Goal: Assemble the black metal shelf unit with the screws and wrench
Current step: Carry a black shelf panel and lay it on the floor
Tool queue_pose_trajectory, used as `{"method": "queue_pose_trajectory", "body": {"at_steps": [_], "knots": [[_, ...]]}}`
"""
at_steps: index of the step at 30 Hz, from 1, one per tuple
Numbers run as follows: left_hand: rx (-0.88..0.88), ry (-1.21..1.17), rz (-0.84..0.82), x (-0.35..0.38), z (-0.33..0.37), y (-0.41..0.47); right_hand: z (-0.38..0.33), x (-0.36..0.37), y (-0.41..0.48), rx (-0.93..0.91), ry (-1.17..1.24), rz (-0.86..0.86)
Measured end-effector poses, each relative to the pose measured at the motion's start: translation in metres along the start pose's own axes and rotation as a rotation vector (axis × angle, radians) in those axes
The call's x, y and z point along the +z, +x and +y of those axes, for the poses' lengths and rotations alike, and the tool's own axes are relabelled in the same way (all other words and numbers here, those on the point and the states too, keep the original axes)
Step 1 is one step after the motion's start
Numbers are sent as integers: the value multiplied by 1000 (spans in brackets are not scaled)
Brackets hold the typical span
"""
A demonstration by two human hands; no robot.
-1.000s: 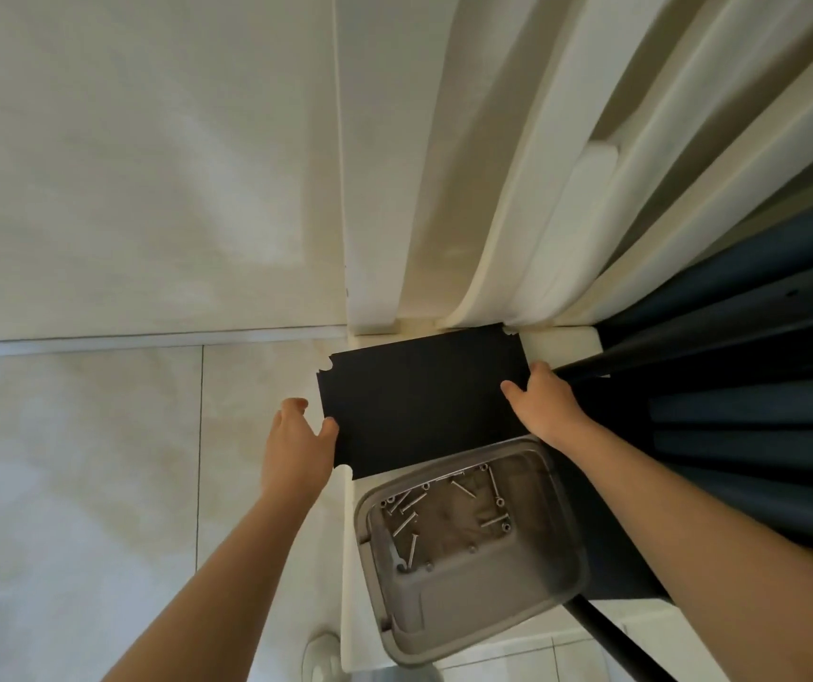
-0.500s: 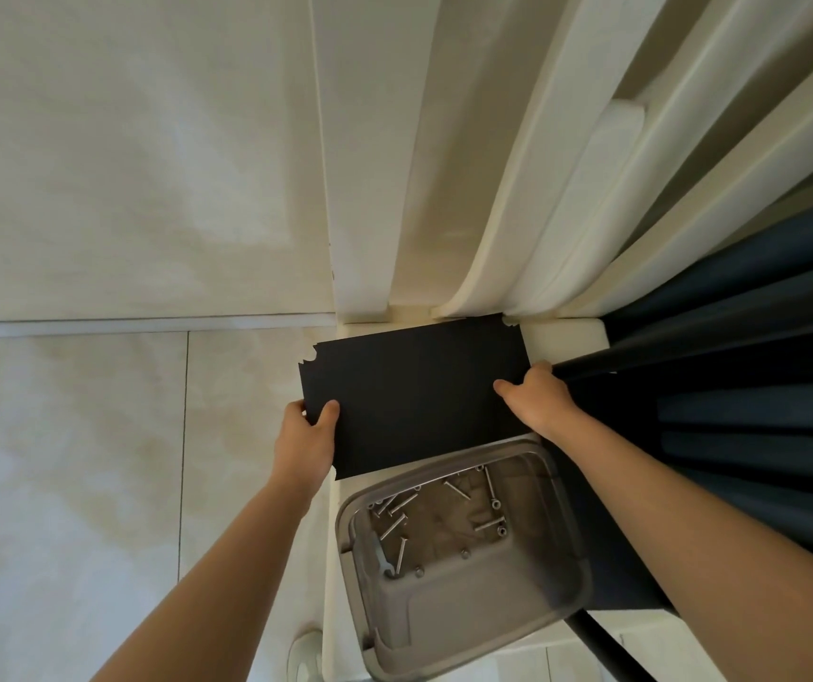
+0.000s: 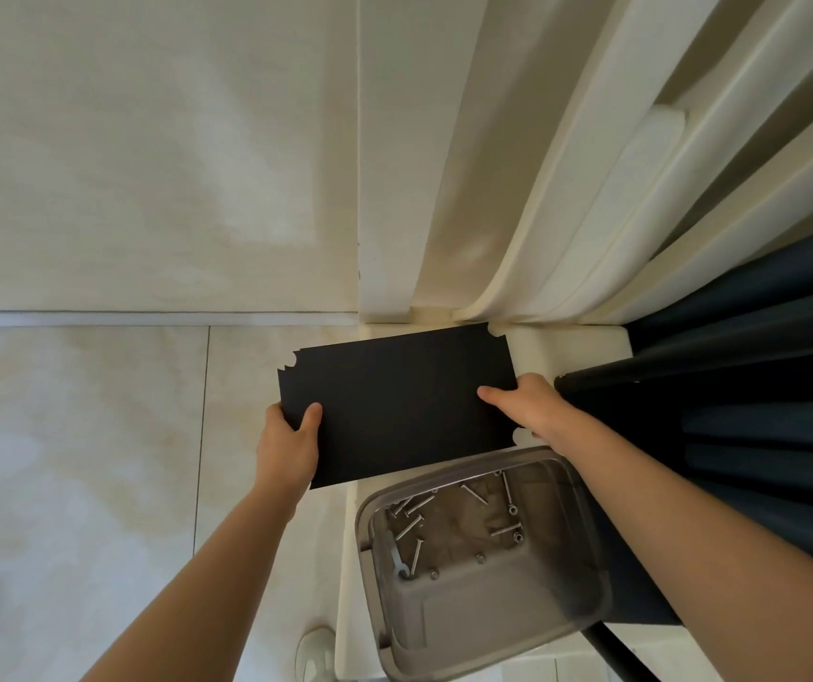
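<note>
Nearest, the grey plastic tub [image 3: 493, 617] of loose silver screws [image 3: 414, 507] sits at the near end of the white foam block [image 3: 566, 347]. Beyond it, the flat black metal shelf panel [image 3: 394, 411] has risen and shifted left past the block's far left corner, with the left grip [image 3: 291, 447] pinching its left edge and the right grip [image 3: 527, 403] clasping its right. Judgement: the panel is being taken up for fitting, and fastening has not begun.

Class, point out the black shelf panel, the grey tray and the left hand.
black shelf panel [image 3: 394, 411]: head view, centre of its face.
grey tray [image 3: 493, 617]: head view, bare floor inside.
left hand [image 3: 288, 445]: head view, back of hand.
</note>
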State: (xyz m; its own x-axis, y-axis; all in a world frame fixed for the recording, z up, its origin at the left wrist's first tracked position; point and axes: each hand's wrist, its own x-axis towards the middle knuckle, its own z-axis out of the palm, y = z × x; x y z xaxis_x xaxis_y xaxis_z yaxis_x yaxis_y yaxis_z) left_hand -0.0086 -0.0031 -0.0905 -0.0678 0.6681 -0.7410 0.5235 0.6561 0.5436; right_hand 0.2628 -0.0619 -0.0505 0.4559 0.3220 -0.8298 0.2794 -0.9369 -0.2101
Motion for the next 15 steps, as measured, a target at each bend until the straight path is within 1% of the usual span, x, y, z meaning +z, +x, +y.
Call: {"method": "queue_pose_trajectory", "body": {"at_steps": [9,15], "knots": [[-9,-41,43,-28,-15,4,-22,5,-2,-45,-99,-51],[-33,-99,95,-66,-26,0,-46,26,-18,-104,-139,-108]]}}
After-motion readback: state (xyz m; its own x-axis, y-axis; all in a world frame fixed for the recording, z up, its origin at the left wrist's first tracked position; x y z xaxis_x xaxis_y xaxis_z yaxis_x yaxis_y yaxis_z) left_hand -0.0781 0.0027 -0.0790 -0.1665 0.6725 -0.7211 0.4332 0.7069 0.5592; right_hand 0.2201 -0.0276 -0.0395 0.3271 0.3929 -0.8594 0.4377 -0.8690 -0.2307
